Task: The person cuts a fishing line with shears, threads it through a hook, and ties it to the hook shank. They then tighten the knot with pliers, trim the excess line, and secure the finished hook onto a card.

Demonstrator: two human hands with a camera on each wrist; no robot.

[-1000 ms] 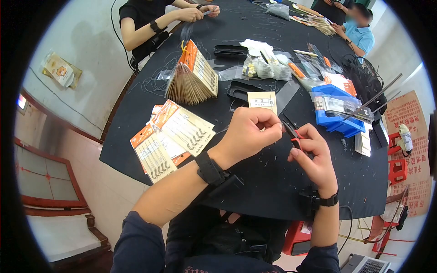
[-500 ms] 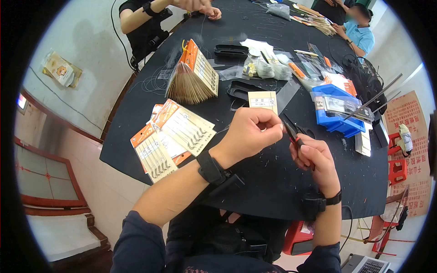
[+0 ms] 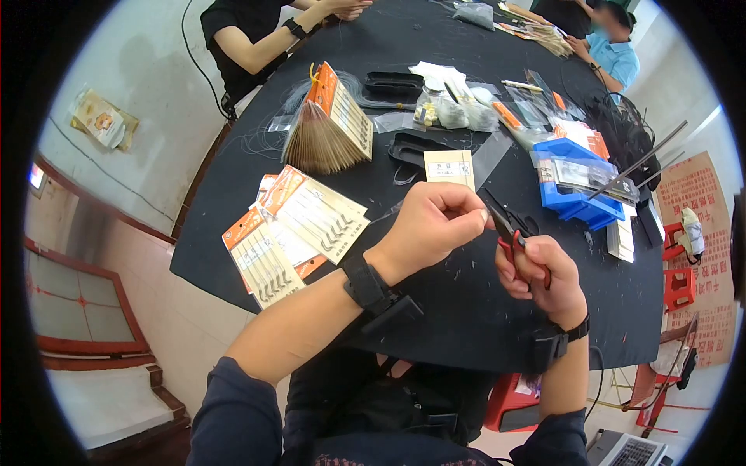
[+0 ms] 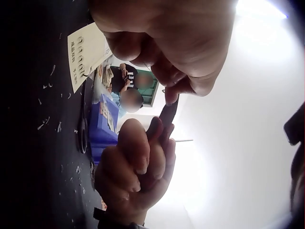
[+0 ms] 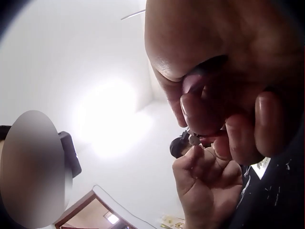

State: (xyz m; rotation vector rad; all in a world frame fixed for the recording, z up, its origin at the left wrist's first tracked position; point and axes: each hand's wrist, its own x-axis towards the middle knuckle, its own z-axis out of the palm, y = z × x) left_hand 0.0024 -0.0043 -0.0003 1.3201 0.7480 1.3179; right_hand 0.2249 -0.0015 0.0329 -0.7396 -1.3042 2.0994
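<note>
Pliers (image 3: 503, 227) meet a fingertip pinch, just on the near side of the blue bin (image 3: 571, 202).
The left hand (image 3: 431, 221) has its fingers curled, thumb and forefinger pinching a tiny piece too small to identify. It is probably light, thin and easily dropped, so a fingertip hold suits. The right hand (image 3: 540, 272) is wrapped round the red handles. The tool looks rigid and light, best held there.
</note>
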